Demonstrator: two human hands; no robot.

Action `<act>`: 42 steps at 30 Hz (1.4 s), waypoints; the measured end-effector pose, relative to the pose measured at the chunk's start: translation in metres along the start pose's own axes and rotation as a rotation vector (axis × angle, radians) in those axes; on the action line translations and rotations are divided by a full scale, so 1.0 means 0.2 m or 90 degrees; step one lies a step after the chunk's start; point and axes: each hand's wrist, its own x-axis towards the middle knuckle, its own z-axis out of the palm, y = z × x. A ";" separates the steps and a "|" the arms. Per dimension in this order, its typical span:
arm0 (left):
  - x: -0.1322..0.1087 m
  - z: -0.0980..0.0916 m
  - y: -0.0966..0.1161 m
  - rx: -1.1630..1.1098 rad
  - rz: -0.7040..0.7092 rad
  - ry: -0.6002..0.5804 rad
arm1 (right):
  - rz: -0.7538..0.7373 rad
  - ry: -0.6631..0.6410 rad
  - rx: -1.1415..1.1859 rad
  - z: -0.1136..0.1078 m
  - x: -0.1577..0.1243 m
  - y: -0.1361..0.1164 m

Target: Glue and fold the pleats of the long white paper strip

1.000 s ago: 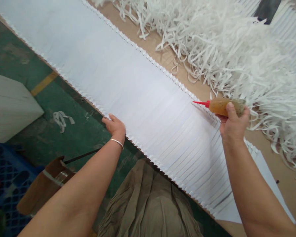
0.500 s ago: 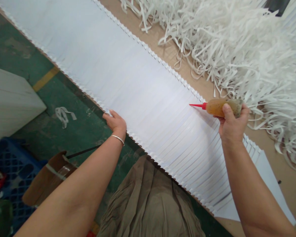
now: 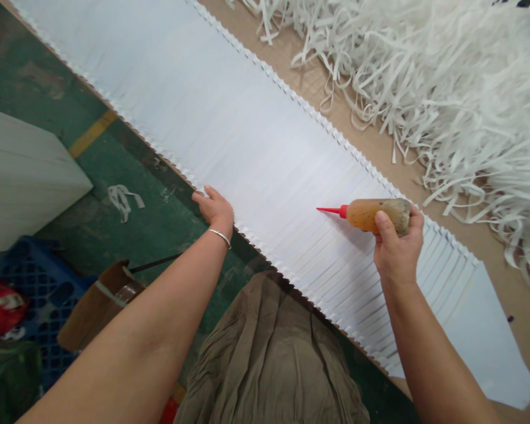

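My right hand (image 3: 397, 247) is wrapped round a glue bottle (image 3: 375, 215) of cloudy amber plastic with a long red nozzle. The bottle lies nearly level, its tip pointing left over a long row of overlapping white paper sheets (image 3: 247, 135). Whether the tip touches the paper I cannot tell. At the near edge of the row rests my left hand (image 3: 215, 207), its thumb and a finger stretched out and apart. The rest of its fingers are partly hidden.
A heap of white paper strips (image 3: 459, 88) covers the far side of the brown tabletop (image 3: 380, 147). On the green floor (image 3: 145, 206) to the left are a blue plastic crate (image 3: 62, 282), a brown cardboard piece (image 3: 97, 306) and a pale block (image 3: 26, 176).
My right hand has moved the glue bottle left and nearer to me across the sheets. The left hand stays at the near edge; the whole view has shifted slightly.
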 end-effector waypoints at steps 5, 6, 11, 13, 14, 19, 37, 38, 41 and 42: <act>-0.01 0.00 -0.01 -0.002 0.003 -0.003 | 0.006 -0.017 -0.054 0.01 -0.17 0.00; -0.01 0.00 -0.01 -0.005 0.007 -0.003 | 0.006 -0.018 -0.063 0.01 -0.21 0.00; 0.00 0.01 -0.03 -0.018 0.015 -0.007 | 0.016 -0.036 -0.125 0.02 -0.37 0.01; 0.00 0.01 -0.03 -0.020 0.016 -0.006 | 0.016 -0.052 -0.146 0.02 -0.42 0.02; 0.00 0.02 -0.03 -0.019 0.017 -0.004 | 0.017 -0.059 -0.152 0.02 -0.45 0.02; 0.00 0.02 -0.02 0.002 0.023 -0.007 | 0.020 -0.100 -0.178 0.06 -0.57 -0.02; 0.00 0.00 -0.02 -0.028 0.014 -0.005 | -0.161 0.131 0.059 -0.04 0.18 -0.17; 0.00 -0.01 -0.02 -0.030 0.015 -0.004 | -0.112 0.122 0.107 -0.03 0.27 -0.16; 0.00 -0.01 -0.01 -0.027 0.014 -0.001 | -0.020 0.112 0.167 0.00 0.46 -0.11; 0.00 -0.02 -0.01 -0.023 0.011 -0.002 | -0.011 0.114 0.170 0.01 0.50 -0.09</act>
